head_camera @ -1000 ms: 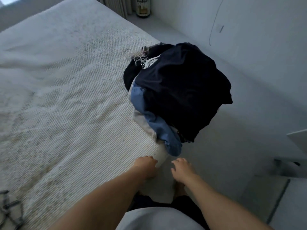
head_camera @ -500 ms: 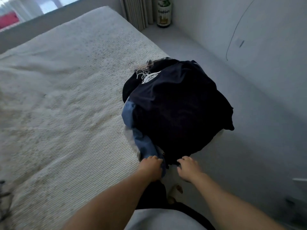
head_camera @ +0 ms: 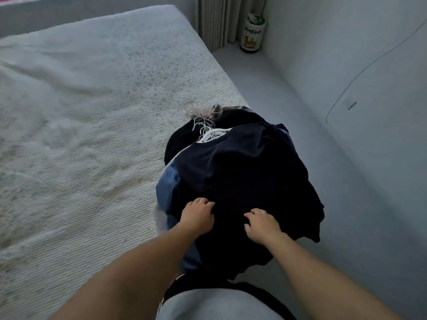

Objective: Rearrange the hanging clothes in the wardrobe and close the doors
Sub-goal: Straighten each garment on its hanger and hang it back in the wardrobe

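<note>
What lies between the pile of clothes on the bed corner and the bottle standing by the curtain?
In the head view, only bare grey floor separates the pile of clothes from the bottle; the bed edge runs alongside.

Your left hand (head_camera: 197, 218) and right hand (head_camera: 262, 225) rest with curled fingers on a dark pile of clothes (head_camera: 242, 181) at the edge of the bed (head_camera: 80, 135). White hangers (head_camera: 205, 130) poke out at the pile's far end, and a bottle (head_camera: 252, 33) stands in the corner.
</note>
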